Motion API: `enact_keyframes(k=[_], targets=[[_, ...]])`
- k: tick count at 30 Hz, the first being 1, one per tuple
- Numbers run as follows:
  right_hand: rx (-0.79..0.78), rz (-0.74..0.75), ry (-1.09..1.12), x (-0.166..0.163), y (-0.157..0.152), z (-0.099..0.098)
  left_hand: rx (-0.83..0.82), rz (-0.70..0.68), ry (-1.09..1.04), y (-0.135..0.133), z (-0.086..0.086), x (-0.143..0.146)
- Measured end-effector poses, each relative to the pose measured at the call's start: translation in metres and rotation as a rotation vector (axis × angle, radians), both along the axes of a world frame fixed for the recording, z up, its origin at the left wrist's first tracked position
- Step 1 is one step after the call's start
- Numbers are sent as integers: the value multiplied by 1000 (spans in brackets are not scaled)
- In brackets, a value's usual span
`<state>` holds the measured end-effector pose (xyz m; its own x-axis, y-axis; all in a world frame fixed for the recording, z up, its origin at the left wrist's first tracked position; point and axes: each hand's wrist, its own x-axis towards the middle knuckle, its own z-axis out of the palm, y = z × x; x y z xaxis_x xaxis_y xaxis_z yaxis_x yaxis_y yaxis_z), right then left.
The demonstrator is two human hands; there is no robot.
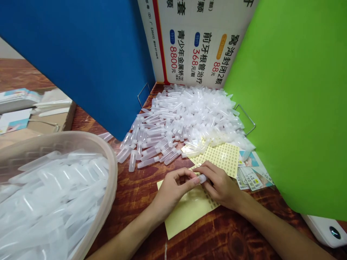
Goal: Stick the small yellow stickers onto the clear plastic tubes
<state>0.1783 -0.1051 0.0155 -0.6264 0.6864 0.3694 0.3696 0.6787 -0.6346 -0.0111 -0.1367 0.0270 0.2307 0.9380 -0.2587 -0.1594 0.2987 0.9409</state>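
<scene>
Over a yellow sticker sheet [183,216], my two hands meet at a small translucent plastic tube [202,178]. My left hand [176,189] pinches one end of it with thumb and fingers. My right hand [221,184] is closed around the other part, its fingers curled and partly hiding the tube. Small round dots cover part of the sheet under my hands. Another yellow sticker sheet [225,155] with rows of dots lies just beyond them. Behind it a large heap of similar tubes [187,115] spreads over the wooden table [135,213].
At left stands a translucent plastic basket [112,180] full of tubes. A blue panel [94,54], a printed board [187,54] and a green panel [292,101] wall in the heap. Printed cards [255,178] lie at right, near a white device [322,227]. A cardboard box [69,113] sits far left.
</scene>
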Motion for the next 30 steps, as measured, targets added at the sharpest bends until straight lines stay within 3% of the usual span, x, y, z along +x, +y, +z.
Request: enact_keyframes(k=[11,18,27,30], targets=[[7,-10,-23,3,-1,-4,57,-19,95,-1,-4,0],[232,-1,-149,4,-2,-6,225,-103,182,-4,-4,-1],[349,105,-208,11,-3,4,326,-172,115,-6,-9,-3],[344,18,-146,16,14,16,354,-120,191,-6,-12,-1]])
